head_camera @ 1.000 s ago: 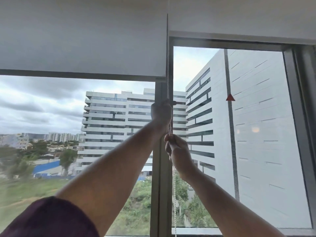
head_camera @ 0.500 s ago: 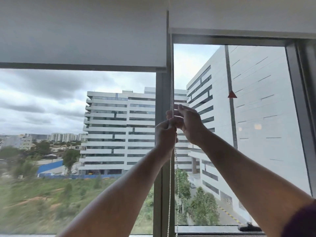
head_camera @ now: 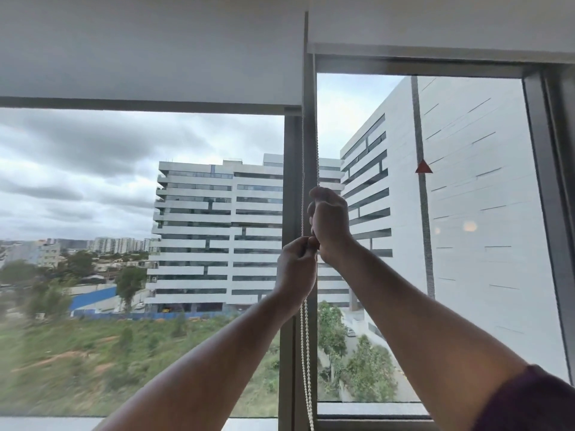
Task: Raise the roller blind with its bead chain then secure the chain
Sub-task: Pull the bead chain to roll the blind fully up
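Note:
A white roller blind [head_camera: 149, 48] covers the top of the left window pane, its bottom bar about a quarter of the way down the view. A white bead chain [head_camera: 306, 353] hangs along the grey centre mullion [head_camera: 291, 169]. My right hand [head_camera: 329, 225] grips the chain with curled fingers, just above my left hand. My left hand [head_camera: 295, 269] pinches the chain lower down, its fingertips touching the heel of the right hand. Below the hands both strands of the chain hang loose to the sill.
A second blind [head_camera: 435, 23] on the right pane is rolled almost fully up. The right window frame [head_camera: 547, 213] stands at the far right. A pale sill [head_camera: 370, 410] runs along the bottom. Buildings and trees lie outside the glass.
The left blind's bottom bar has risen. My right hand went from below my left hand to above it and closed on the chain; my left hand moved down the chain.

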`<state>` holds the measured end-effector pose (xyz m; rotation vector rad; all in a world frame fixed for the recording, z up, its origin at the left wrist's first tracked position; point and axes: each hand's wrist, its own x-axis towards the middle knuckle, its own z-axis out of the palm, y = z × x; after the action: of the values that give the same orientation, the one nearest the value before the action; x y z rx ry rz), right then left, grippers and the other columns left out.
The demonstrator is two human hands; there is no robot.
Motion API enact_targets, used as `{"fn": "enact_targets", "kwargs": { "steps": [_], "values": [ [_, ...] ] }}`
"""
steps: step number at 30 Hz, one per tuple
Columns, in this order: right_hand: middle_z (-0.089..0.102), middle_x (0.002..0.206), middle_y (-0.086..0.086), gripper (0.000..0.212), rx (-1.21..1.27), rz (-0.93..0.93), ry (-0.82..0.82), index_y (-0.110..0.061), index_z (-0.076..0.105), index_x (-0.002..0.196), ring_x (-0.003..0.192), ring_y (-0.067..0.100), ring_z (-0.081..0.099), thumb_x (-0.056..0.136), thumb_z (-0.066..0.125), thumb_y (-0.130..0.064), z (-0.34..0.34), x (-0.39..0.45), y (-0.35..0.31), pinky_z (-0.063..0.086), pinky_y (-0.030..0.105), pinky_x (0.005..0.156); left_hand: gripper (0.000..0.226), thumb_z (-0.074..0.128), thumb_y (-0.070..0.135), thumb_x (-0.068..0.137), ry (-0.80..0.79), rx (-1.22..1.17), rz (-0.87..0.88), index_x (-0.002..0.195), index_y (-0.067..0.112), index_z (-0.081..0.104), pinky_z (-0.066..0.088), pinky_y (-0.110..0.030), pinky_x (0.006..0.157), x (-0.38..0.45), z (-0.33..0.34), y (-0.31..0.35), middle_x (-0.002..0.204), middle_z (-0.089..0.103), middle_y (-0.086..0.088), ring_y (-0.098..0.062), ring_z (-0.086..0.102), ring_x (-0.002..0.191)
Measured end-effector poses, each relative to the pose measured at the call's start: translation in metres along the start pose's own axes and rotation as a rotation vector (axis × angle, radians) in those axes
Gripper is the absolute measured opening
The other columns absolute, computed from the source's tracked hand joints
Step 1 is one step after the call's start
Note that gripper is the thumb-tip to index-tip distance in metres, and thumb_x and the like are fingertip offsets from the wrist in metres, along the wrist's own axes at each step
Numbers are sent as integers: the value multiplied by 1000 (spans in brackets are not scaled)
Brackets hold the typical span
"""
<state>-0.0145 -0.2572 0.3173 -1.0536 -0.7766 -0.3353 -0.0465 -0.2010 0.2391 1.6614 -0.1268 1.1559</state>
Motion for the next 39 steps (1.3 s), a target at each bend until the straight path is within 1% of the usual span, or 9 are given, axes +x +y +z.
{"fn": "enact_targets", "kwargs": {
  "steps": [5,9,13,16,21,24,28,34,39],
  "values": [
    [49,50,-11,37,-48,-67,20,-26,61,73,44,5,40,88,40,1,-3,-6,19,33,25,49,25,44,16,105,-109,-58,-97,84,11,58,48,-33,55,-2,-3,-6,68,57,-12,-21,56,52],
    [49,50,-14,34,-78,-62,15,-24,59,68,48,4,46,91,44,-5,-12,-10,28,40,28,55,29,33,1,95,-99,-237,-65,94,6,62,49,-35,65,1,-3,13,84,59,-19,-29,57,79],
    [58,54,-13,40,-85,-119,-78,-21,64,64,52,2,54,89,44,3,-26,-21,35,45,20,51,30,40,15,104,-11,-206,-50,110,7,68,54,-44,93,25,-2,43,108,71,-20,-32,66,100],
    [52,54,-11,39,-130,-139,-56,-20,67,74,48,5,42,101,43,-5,-36,-28,39,35,22,48,33,40,23,109,-52,-245,-74,123,1,61,57,-40,85,45,3,70,106,72,-16,-27,70,92],
    [43,52,-8,43,-107,-100,-114,-23,56,71,44,5,30,102,38,1,-40,-46,48,23,22,44,25,45,27,108,-124,-284,-125,108,7,60,56,-32,62,57,13,97,88,69,-6,-17,68,64],
    [41,54,-6,39,-113,-89,-167,-20,55,75,46,8,29,104,38,0,-40,-53,48,22,23,45,31,40,26,108,-73,-295,-157,106,8,66,30,-27,44,57,13,90,63,46,1,-12,39,46],
    [43,50,-10,37,-191,-93,-231,-14,57,73,42,4,32,105,42,-7,-34,-58,51,26,20,44,38,32,0,95,1,-297,-109,72,17,56,17,-20,42,53,1,77,55,36,-2,-13,27,39],
    [71,63,-3,34,-175,66,-239,-10,67,104,63,13,63,109,33,-11,-37,-34,39,51,25,64,40,27,-9,83,15,-270,-80,64,19,47,20,-20,44,47,-6,74,55,31,-2,-14,25,41],
    [62,61,-1,40,-13,88,-190,-14,64,82,60,17,56,107,33,-11,-31,-5,-2,48,27,58,42,31,-9,84,-7,-276,-36,59,18,50,27,-18,41,39,2,68,55,40,-2,-12,34,41]
  ]
}}
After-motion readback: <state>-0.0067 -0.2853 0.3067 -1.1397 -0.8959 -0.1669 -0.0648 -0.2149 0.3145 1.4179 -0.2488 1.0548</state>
